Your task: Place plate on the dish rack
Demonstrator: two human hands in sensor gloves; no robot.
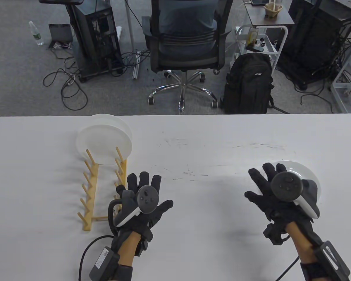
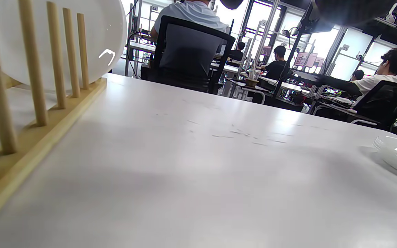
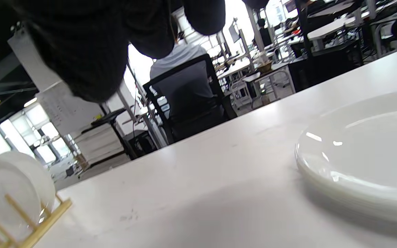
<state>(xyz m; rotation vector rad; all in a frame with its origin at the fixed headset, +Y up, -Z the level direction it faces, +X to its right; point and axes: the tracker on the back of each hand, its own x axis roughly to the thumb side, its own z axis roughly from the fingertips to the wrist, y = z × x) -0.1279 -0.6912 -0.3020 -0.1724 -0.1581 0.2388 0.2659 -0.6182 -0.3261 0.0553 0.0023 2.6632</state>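
Note:
A wooden dish rack (image 1: 89,190) with upright pegs stands on the white table at the left. Two white plates (image 1: 105,143) stand upright in its far slots; they also show in the left wrist view (image 2: 47,38) and the right wrist view (image 3: 9,193). A white plate (image 1: 302,172) lies flat on the table at the right, partly hidden under my right hand; it shows close in the right wrist view (image 3: 364,151). My left hand (image 1: 143,193) is open and empty, just right of the rack. My right hand (image 1: 269,183) is open, fingers spread, over the flat plate's left edge.
The white table (image 1: 193,152) stretches between the rack and the flat plate, marked with faint scuffs. An office chair (image 1: 182,44) with a seated person, a black backpack (image 1: 248,82) and computer towers stand beyond the far edge.

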